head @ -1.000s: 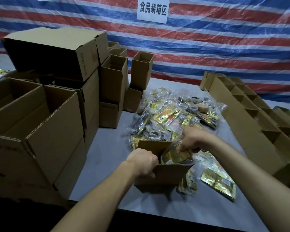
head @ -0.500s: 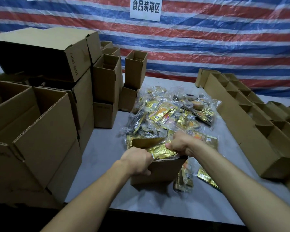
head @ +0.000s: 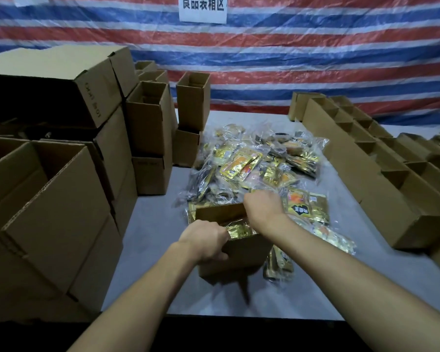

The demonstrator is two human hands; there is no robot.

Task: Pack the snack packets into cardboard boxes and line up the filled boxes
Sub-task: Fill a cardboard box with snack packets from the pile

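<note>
One brown cardboard box (head: pixel 241 252), gold foil packets (head: pixel 239 228) inside; left grip (head: pixel 205 240) clamps rim; right grip (head: pixel 262 212) state unclear.

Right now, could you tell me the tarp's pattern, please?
The tarp shows red, white, blue stripes; head view.

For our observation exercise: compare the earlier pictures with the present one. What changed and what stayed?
The right hand pushed the gold packet from above the rim down into the small box and moved to its far right corner; its fingers are hidden. The left hand kept gripping the box's near left rim. The packet pile and the row of boxes stayed put.
</note>
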